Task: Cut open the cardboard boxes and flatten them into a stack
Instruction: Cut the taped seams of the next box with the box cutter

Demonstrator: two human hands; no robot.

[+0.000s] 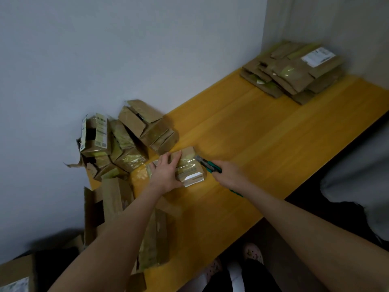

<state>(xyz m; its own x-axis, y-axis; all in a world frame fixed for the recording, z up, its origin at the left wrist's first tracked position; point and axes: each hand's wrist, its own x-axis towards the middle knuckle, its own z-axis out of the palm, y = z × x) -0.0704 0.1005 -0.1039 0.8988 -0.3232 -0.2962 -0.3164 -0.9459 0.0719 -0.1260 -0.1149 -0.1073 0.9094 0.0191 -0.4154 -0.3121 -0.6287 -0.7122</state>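
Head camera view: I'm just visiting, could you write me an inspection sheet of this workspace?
Surface: yellow wooden table, set against the wall.
Job's things: small box, taped; green utility knife, blade close to it; pile of uncut boxes by the wall; flattened stack in the far corner.
Clutter: loose cardboard pieces at the table's near left edge.
Grippers: left hand presses on the small box; right hand grips the utility knife.
Cables: nothing seen.
Surroundings: another carton lower left; grey cloth at right.

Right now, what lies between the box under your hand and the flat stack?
Head view: bare table, apart from the knife in the right hand at the box's edge.
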